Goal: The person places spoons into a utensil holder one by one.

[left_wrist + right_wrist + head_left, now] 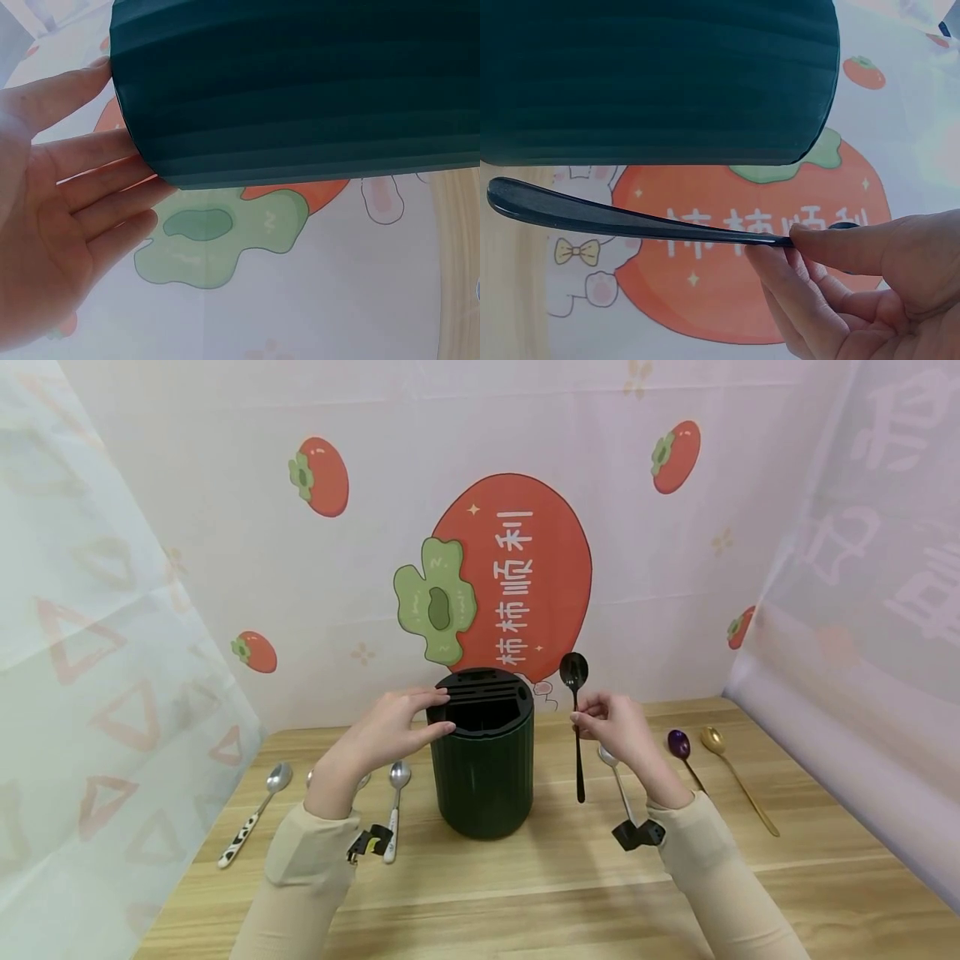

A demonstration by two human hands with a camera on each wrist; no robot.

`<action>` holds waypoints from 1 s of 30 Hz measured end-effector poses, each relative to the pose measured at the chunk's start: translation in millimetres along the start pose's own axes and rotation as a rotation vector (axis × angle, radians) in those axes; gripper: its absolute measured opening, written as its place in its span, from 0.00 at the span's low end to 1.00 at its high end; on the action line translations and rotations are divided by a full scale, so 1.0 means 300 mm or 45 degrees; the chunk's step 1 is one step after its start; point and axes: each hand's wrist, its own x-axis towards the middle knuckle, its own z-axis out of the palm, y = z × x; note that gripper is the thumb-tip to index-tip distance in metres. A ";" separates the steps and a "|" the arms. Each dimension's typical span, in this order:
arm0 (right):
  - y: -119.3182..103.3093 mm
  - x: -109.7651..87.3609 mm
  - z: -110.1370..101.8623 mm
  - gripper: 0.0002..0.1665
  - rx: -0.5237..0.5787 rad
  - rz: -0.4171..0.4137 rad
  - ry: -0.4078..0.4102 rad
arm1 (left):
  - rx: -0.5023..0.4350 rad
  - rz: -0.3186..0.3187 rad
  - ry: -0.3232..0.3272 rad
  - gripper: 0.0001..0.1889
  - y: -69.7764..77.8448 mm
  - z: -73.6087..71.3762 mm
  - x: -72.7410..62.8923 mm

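A dark green ribbed utensil holder (483,785) with a black slotted top stands upright on the table. My left hand (401,722) touches the left side of its rim, fingers fairly straight; in the left wrist view the fingertips (150,176) lie against the rim edge. To the right of the holder, my right hand (611,722) pinches a black spoon (579,764) by its handle between thumb and fingers. The spoon is held upright in the air, bowl up and handle end down. In the right wrist view the spoon handle (607,217) runs alongside the holder, apart from it.
On the wooden table (480,902), left, lie a cow-patterned spoon (258,814) and a white-handled spoon (395,810); others are partly hidden by the left arm. Right lie a silver spoon (618,785), a purple spoon (680,745) and a gold spoon (738,777). A printed cloth (360,568) hangs behind.
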 end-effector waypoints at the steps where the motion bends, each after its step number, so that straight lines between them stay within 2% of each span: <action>1: -0.003 0.000 -0.002 0.08 0.000 -0.003 0.001 | 0.003 0.001 0.000 0.27 0.000 -0.001 0.001; 15: -0.082 0.005 -0.022 0.09 -0.034 -0.019 -0.014 | -0.021 0.004 0.007 0.27 -0.002 -0.005 0.004; 30: -0.131 0.020 -0.028 0.12 0.003 -0.064 0.020 | -0.014 0.012 0.005 0.27 -0.005 -0.001 0.002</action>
